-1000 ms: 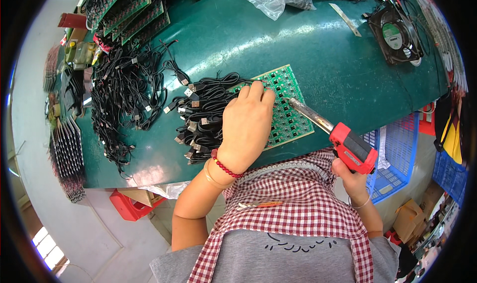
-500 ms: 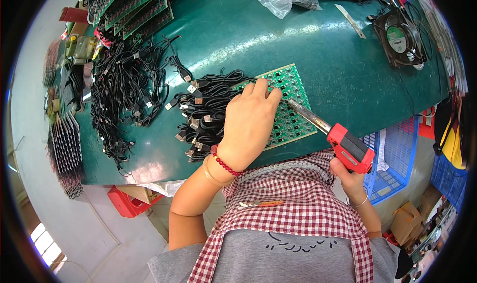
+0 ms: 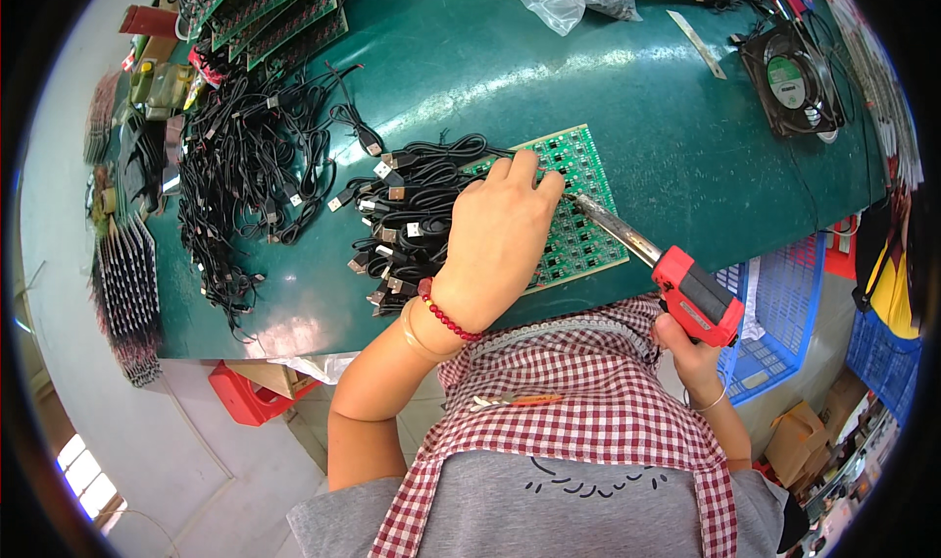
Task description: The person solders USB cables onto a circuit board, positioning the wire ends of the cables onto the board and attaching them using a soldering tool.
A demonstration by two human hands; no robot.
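The gap between the fingertips of the left hand (image 3: 498, 242) and the tip of the soldering gun (image 3: 694, 295) has just been narrowed, so work at 1 spot on the green circuit board (image 3: 590, 232) is judged to be under way. The 2 hands are apart: the gun is gripped by the right hand (image 3: 694, 364); whether anything is pinched by the left cannot be told. The board is laid on the desk (image 3: 686, 190), partly covered by bundled black cables (image 3: 417, 180). Farther left, loose cables (image 3: 245, 171) are heaped near stacked boards (image 3: 294, 28).
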